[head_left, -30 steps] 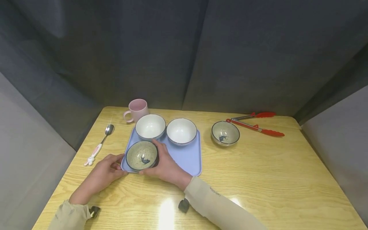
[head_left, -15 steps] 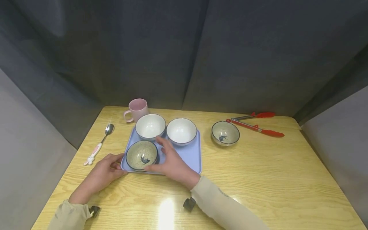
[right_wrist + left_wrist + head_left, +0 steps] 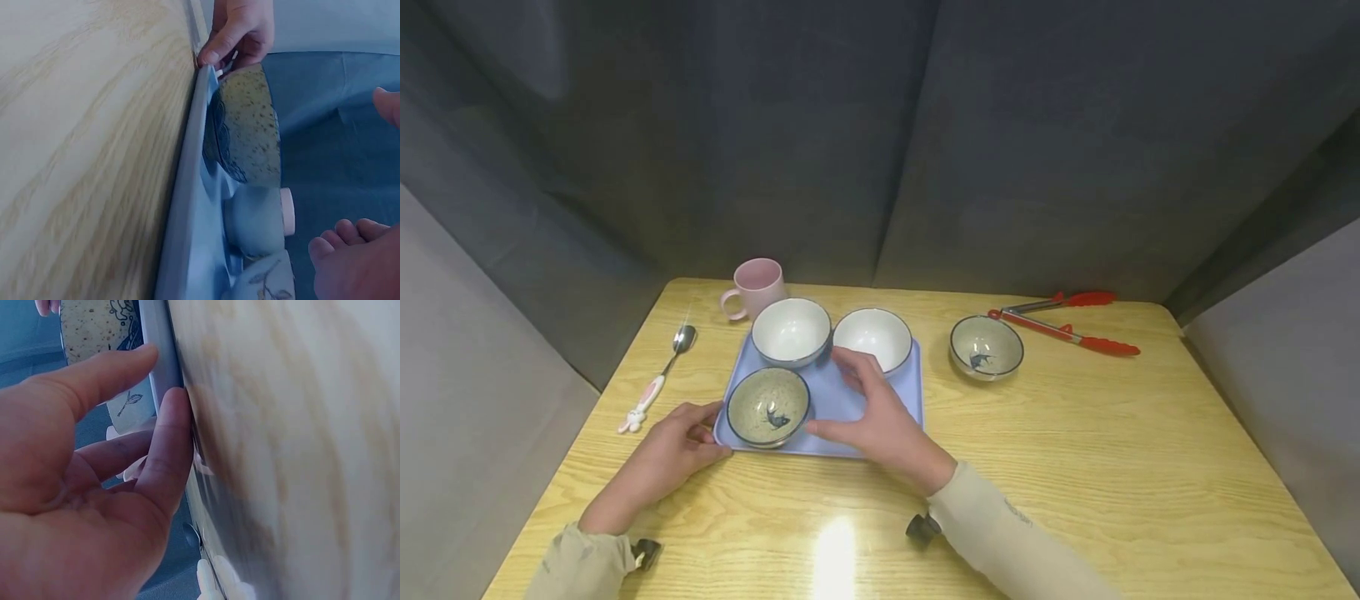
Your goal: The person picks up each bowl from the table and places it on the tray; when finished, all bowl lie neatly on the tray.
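Observation:
A beige speckled bowl (image 3: 756,400) with a blue fish painted inside stands at the near left of the light blue tray (image 3: 833,410). My left hand (image 3: 676,447) holds the tray's near left corner, its thumb on the front edge and its fingers at the side. Over the tray, just right of that bowl, my right hand (image 3: 895,425) has thumb and fingers spread apart around nothing. Two white bowls with dark rims, the left one (image 3: 792,331) and the right one (image 3: 874,333), fill the tray's far side. My right fingers partly cover the right white bowl.
Behind the tray stands a pink mug (image 3: 760,286). A spoon (image 3: 652,392) with a white rabbit handle lies to the left. Right of the tray sits a second speckled bowl (image 3: 987,343), with red-handled tongs (image 3: 1037,327) beyond it. Dark cloth hangs along the table's back edge.
My right hand has let go of the speckled bowl and moved right, away from its rim. The bowl stays on the tray; my left hand keeps its place.

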Available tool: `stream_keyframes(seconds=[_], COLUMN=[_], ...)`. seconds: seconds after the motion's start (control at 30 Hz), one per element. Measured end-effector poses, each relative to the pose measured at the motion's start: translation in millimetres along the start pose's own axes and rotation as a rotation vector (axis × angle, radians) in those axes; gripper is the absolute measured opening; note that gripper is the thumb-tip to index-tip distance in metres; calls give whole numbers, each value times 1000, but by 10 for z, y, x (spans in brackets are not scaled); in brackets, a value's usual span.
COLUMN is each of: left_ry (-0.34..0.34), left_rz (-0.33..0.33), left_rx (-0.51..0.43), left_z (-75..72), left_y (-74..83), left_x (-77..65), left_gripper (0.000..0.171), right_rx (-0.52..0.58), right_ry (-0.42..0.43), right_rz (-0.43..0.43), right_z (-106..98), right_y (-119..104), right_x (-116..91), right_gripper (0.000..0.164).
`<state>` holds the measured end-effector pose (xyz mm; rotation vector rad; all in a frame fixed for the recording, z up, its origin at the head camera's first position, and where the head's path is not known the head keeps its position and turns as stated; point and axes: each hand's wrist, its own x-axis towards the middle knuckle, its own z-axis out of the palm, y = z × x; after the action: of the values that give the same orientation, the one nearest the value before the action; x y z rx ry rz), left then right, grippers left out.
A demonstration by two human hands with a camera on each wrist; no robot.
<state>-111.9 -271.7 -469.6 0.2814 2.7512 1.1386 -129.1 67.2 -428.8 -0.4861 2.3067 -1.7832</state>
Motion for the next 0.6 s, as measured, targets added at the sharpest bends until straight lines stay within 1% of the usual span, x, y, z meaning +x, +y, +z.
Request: stream_keyframes(seconds=[0.13,0.27,0.4,0.5,0.6], left_ry=[7,13,9,6,-1], left_rz=[9,15,13,5,-1], left_rx=[5,14,17,10,8], left_z=[5,0,-4,-1,4], left_y=[0,6,10,12,7], left_x=[7,14,10,4,6], left_gripper=[74,73,74,74,74], right_rx=[4,4,4,-16,-48], right_ry=[26,57,82,111,144], right_rz=[-16,-2,-8,-25,-24], right_z=[-115,-240,-375,-486,-600], right_y=[17,47,99,135,166], right_x=[-34,-60,-70,-68,-69], right_gripper=[100,98,98,99,101])
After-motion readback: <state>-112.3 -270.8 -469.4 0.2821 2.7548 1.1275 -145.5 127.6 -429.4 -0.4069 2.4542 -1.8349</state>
